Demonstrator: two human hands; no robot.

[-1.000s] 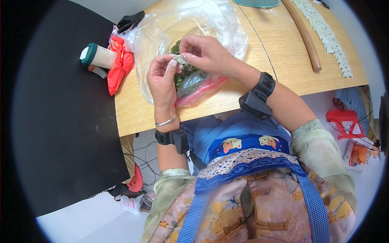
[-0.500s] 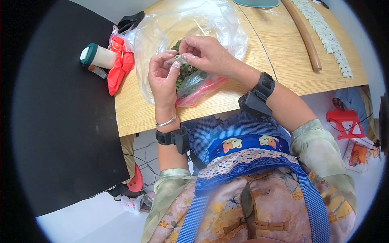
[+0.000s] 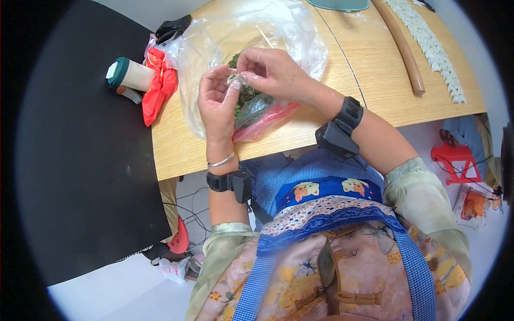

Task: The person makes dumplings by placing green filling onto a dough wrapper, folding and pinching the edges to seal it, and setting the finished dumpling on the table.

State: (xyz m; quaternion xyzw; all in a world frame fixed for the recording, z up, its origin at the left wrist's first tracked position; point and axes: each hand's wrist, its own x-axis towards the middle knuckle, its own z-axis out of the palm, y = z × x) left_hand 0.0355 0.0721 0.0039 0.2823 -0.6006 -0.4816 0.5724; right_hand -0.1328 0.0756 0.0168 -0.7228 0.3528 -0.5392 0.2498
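Note:
Between the fingertips of both hands is a small, pale dumpling [image 3: 235, 79], its wrapper partly folded and the rest covered by the fingers. My left hand [image 3: 216, 102] supports it from the left, thumb against the near side. From the right, my right hand [image 3: 281, 72] pinches its edge between thumb and forefinger. White flour coats the fingertips. Just below the hands lies chopped green filling [image 3: 247, 97] in a large clear plastic bag [image 3: 194, 59] with a pink edge. A thin chopstick [image 3: 263, 35] pokes out of the bag.
A wooden rolling pin [image 3: 400, 45] and a long row of finished dumplings [image 3: 428, 45] lie on the right of the wooden table [image 3: 353, 115]. A green-lidded cup [image 3: 134, 75] and red bag [image 3: 159, 88] are at left. A teal container [image 3: 342, 5] stands at the back.
My left fingers have shifted slightly around the dumpling, and its folded edge shows more. The right hand has hardly moved.

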